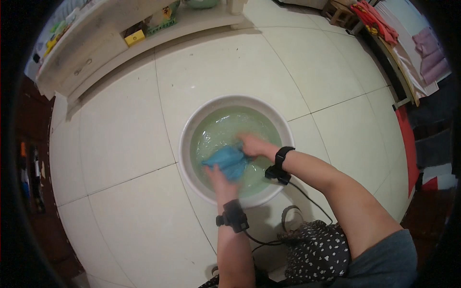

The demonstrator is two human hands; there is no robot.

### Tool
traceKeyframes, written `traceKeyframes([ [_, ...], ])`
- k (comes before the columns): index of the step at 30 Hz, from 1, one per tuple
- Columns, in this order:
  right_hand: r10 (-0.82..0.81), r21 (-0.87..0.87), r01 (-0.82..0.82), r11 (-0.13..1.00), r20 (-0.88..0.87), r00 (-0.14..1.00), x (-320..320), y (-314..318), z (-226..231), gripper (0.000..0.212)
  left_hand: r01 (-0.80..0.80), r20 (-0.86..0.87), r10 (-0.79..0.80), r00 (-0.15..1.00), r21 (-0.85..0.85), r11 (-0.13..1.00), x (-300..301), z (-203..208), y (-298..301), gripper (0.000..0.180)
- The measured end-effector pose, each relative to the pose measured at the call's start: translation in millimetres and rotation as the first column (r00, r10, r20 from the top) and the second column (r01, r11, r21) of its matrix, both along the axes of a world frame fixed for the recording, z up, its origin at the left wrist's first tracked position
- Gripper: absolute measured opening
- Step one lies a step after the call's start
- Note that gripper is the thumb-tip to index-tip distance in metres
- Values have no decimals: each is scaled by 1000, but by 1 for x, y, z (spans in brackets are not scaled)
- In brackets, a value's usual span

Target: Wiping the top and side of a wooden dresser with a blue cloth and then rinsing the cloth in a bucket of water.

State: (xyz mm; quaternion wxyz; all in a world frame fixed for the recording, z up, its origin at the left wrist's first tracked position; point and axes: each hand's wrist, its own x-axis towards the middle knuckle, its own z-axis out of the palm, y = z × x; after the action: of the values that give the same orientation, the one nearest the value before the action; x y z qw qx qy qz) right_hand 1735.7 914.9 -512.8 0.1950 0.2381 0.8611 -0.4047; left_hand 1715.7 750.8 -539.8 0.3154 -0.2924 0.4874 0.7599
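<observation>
A blue cloth lies bunched and wet in a round white basin of cloudy, greenish water. My left hand grips its near edge, with the fingertips against the fabric. On the far right side of the cloth, my right hand is closed on a gathered part, slightly smeared by motion. Some of the right fingers are hidden by the hand itself and the water. Each wrist wears a black strap with a small dark device and a cable.
The basin stands on pale floor tiles. Beyond it runs a whitish low cabinet with a yellow box on its shelf. A small wooden stool and a bench-like frame with cloths are at the far right. Dark patterned fabric covers my lap.
</observation>
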Motion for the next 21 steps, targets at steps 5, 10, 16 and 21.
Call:
traceKeyframes([
  [5,-55,-519,-80,851,-238,970,8,-52,15,26,-33,262,-38,964,262,965,-10,36,11,31],
  [10,125,-236,-226,945,-380,916,8,-76,34,22,26,61,-68,996,521,853,-16,-30,-13,20],
  [16,196,172,-151,973,-282,939,-4,-52,22,15,-114,258,-50,965,580,806,0,10,14,22],
  [21,71,372,34,928,-263,962,-23,1,-22,18,-39,157,-70,985,602,797,11,5,24,34],
])
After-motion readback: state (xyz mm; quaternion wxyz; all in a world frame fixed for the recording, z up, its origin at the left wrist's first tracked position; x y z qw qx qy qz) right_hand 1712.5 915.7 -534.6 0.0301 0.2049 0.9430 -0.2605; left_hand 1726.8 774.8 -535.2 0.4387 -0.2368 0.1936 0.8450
